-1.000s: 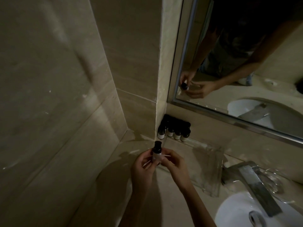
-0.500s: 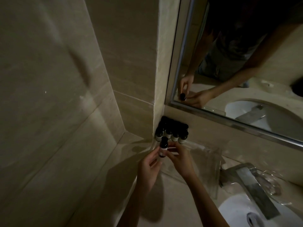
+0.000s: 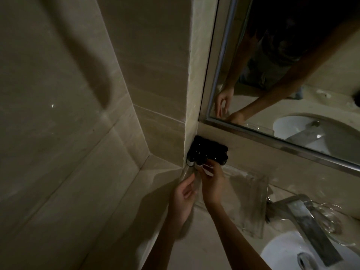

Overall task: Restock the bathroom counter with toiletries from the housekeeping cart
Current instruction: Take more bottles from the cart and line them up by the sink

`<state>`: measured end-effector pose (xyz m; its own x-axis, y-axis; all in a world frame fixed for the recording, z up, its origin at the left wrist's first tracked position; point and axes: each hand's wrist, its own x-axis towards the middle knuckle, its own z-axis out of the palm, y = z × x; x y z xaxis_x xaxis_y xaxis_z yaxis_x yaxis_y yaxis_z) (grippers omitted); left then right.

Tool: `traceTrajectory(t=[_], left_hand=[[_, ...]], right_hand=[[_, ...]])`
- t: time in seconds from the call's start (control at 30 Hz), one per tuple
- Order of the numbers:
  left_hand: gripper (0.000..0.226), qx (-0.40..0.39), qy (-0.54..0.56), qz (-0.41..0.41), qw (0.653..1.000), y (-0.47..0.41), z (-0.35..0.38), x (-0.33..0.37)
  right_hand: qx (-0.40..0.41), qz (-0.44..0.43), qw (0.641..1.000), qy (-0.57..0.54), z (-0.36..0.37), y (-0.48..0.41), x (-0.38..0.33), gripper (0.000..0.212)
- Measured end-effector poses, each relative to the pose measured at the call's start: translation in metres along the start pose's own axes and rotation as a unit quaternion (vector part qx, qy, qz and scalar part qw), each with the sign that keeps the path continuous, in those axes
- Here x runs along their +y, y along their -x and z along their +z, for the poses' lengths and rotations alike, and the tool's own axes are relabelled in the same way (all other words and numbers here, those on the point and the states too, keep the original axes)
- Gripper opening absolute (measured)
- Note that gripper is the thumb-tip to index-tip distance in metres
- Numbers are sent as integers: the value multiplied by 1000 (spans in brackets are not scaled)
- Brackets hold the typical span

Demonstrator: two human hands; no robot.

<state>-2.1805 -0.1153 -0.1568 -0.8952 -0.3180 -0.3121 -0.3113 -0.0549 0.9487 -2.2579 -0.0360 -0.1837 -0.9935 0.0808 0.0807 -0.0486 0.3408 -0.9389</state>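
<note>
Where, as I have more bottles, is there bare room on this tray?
Free: the tray's right part, between the bottles and the tap. Crowded: its back-left corner under the mirror, where the right hand holds a bottle, left hand beside.

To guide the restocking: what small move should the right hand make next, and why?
Probably release the small bottle and draw the right hand back: its fingers pinch that bottle at the front of the black-capped bottles, where it seems to stand on the clear tray.

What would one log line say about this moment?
right hand pinches small bottle | at bottle cluster, clear tray | left hand relaxed beside
</note>
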Motion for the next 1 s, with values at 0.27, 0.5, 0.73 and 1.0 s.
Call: traceTrajectory(t=[0.27,0.5,0.73,1.0], left_hand=[[50,15,-40,18,999,8,-6,-1],[40,59,-146,73,985,52,-28,8],[28,150,-208,110,960,147,-47,20],[17,230,-211,100,945,289,-55,-7]], right_hand=[[29,-27,999,23,-5,6,0,17],[-12,-56,998,16,-45,51,-18,22],[-113,-67,991,-34,-99,132,-48,17],[-227,-133,964,-50,-156,230,-72,8]])
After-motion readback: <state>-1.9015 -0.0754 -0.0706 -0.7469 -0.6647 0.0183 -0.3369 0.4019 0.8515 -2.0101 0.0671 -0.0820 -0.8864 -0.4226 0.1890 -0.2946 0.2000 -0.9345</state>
